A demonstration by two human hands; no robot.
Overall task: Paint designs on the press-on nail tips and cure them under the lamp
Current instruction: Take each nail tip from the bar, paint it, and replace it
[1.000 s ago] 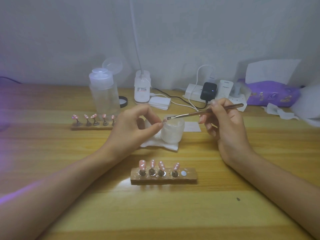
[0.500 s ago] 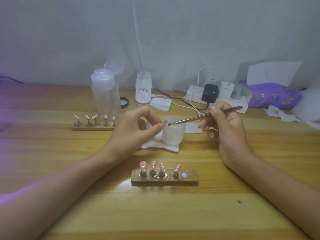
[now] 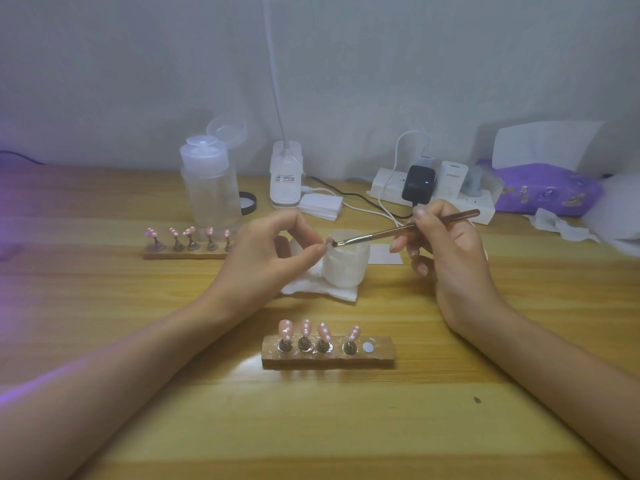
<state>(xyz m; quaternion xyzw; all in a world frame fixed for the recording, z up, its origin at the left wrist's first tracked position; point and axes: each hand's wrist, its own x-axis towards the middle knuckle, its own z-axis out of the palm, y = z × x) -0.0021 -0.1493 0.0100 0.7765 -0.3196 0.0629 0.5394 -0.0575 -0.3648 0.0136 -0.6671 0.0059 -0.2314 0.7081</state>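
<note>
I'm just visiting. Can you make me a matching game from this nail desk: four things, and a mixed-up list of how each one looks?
Things: 1 brush; 2 near stand; 3 far stand; 4 clear bottle.
States: A lid flipped open; B held in the right hand; C five nail tips showing; D four tips, one spot free.
Pairs: 1-B, 2-D, 3-C, 4-A.

A pale grey wall [image 3: 104,64] rises behind a light wooden table [image 3: 311,427] with visible grain, where a violet glow [image 3: 14,209] tints the left edge of the scene.
</note>
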